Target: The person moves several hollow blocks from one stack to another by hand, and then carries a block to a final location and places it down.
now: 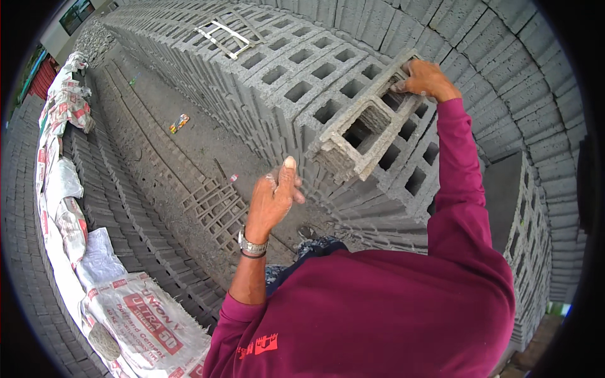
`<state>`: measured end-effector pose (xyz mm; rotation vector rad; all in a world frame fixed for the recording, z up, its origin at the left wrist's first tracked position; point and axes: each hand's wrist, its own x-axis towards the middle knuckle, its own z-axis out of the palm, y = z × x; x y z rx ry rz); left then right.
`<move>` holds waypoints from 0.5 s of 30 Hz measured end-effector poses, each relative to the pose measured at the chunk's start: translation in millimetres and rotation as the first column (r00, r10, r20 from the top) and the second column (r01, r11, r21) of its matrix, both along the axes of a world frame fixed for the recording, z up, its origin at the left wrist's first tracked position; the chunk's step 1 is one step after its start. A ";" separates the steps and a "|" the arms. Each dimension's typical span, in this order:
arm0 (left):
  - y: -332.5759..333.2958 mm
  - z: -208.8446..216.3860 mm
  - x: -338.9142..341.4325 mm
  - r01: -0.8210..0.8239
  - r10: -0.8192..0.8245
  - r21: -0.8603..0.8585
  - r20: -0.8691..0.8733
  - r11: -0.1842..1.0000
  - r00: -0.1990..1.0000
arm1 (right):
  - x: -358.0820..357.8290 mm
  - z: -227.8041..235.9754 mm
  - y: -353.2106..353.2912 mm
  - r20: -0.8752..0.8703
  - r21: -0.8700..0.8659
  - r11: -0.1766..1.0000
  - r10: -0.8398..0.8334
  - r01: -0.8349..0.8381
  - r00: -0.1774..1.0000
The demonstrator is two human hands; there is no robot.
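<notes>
My right hand [425, 80] grips the far end of a grey hollow concrete block [378, 101], its fingers reaching into the end cavity. The block lies across the top of a stack of similar blocks [301, 94], its near end jutting toward me at the stack's edge. Whether it rests fully on the blocks below cannot be told. Just left of that near end, my left hand [275, 196] hangs in the air, apart from the block. Its thumb points up and the other fingers are loosely bent, partly hidden, with nothing seen in them. A watch [253, 243] circles that wrist.
A white frame [228, 34] lies on the stack's far part. Taller block walls [498, 53] rise at the right. Left of the stack runs a dirt aisle [151, 148] with a wrapper [179, 123] and flat grid pieces [217, 208]. Cement sacks [142, 321] cover the left row.
</notes>
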<state>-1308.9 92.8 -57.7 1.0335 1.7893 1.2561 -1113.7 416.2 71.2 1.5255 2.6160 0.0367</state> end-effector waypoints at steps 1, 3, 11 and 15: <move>-19.8 -15.8 -10.8 -0.041 0.043 -0.043 0.046 0.998 0.998 | 2.1 5.0 -6.2 -0.073 0.054 0.999 -0.002 0.006 0.997; -64.2 -62.3 -42.4 -0.102 0.118 -0.105 0.150 0.989 0.982 | 9.7 29.2 -25.0 -0.136 0.194 0.979 -0.028 0.054 0.990; -283.4 -247.4 -143.4 -0.549 0.686 -0.417 0.358 0.724 0.633 | -120.9 1.3 -249.1 -0.680 0.231 0.973 0.152 0.013 0.718; -372.0 -358.7 -171.5 -0.608 0.764 -0.596 0.014 0.524 0.645 | -231.2 -111.9 -312.2 -0.529 -0.218 0.869 0.277 -0.443 0.803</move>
